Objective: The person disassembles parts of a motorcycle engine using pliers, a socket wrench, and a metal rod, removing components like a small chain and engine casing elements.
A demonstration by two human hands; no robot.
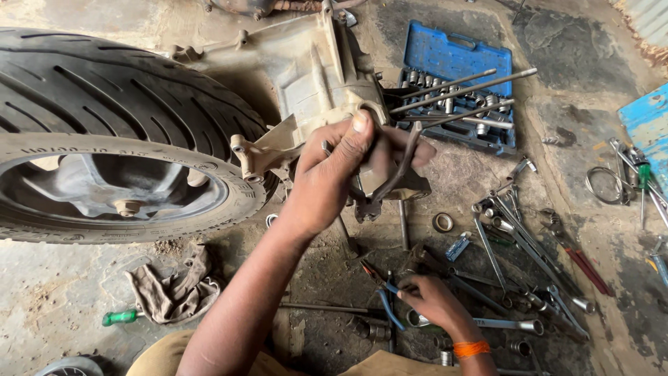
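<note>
A dusty engine casing [306, 69] with long studs [459, 87] lies on the floor, joined to a rear wheel with a black tyre [104, 104]. My left hand [334, 174] reaches up from the lower left and grips the casing's near end. Its fingers also wrap a dark bent metal lever [402, 163]. My right hand [435, 301], with an orange thread on the wrist, is low among scattered tools. Its fingers are curled on blue-handled pliers [387, 306]. A ring spanner [501, 324] lies just under that hand.
An open blue socket case [456, 56] sits behind the studs. Several spanners and sockets [529, 244] lie on the oily floor at right, with a red-handled tool [588, 268]. A dirty rag [174, 289] and a green-handled screwdriver [122, 317] lie at lower left.
</note>
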